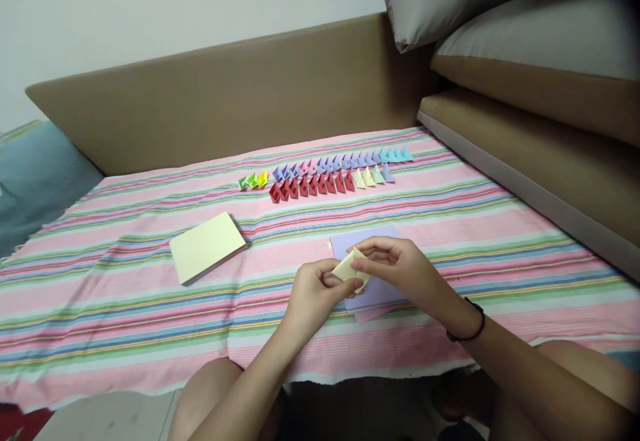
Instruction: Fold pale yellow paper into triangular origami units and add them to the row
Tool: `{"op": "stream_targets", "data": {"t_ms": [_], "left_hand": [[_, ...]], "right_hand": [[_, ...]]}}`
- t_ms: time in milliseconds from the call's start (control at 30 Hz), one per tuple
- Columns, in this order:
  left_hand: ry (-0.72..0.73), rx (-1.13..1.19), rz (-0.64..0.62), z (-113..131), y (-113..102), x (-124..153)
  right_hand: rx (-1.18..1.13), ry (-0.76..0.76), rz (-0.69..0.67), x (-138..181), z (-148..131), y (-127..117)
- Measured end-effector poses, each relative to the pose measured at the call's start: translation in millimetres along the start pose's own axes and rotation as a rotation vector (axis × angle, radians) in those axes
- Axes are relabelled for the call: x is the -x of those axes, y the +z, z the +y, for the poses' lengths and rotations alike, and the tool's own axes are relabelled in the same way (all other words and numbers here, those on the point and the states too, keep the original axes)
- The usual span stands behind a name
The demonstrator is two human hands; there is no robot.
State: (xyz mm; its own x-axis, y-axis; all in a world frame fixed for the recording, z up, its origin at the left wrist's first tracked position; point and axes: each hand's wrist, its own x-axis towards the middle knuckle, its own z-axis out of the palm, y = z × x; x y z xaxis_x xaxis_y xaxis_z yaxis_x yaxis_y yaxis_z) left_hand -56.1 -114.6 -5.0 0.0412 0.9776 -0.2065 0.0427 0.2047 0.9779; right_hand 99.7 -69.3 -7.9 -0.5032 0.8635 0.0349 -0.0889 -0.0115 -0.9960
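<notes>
Between my two hands is a small piece of folded pale yellow paper, pinched from both sides. My left hand grips its lower left part, thumb on top. My right hand, with a dark band on the wrist, pinches the upper right part. Below the hands, lavender paper sheets lie on the striped cloth, with a pink sheet showing under them. To the left rests a stack of pale yellow paper. The fingers hide part of the folded paper.
Beyond my hands stand rows of small folded paper boats: red ones, lavender ones, light blue ones and green and yellow ones. A brown backrest borders the far side. Cushions are piled at the right.
</notes>
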Motion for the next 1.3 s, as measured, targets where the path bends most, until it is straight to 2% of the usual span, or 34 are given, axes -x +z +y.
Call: {"op": "stream_targets", "data": {"t_ms": [100,300,533,667,767,933,1067,1300], "left_hand": [[-0.006,-0.043,0.002,-1,2,1],[0.034,-0.150,-0.040,-8,2,0],[0.035,-0.113,-0.103,-9,-1,-1],[0.013,-0.021,-0.162,-6,1,0],[0.005,0.039,-0.193,-4,3,0],[0.023,0.050,-0.100,-2,2,0],[0.035,0.026,-0.065,-1,0,0],[0.077,-0.004,-0.064,-4,-3,-3]], "right_hand": [[-0.016,0.021,-0.012,2,-1,3],[0.052,0.018,0.066,4,-1,2],[0.104,0.021,0.068,2,-1,-3],[0.200,0.014,0.104,0,-3,-4],[0.185,0.033,0.113,-1,-5,-4],[0.016,0.055,0.063,-1,-6,-8],[0.085,-0.029,0.108,0,-5,-11],[0.170,-0.084,0.065,1,-2,-12]]}}
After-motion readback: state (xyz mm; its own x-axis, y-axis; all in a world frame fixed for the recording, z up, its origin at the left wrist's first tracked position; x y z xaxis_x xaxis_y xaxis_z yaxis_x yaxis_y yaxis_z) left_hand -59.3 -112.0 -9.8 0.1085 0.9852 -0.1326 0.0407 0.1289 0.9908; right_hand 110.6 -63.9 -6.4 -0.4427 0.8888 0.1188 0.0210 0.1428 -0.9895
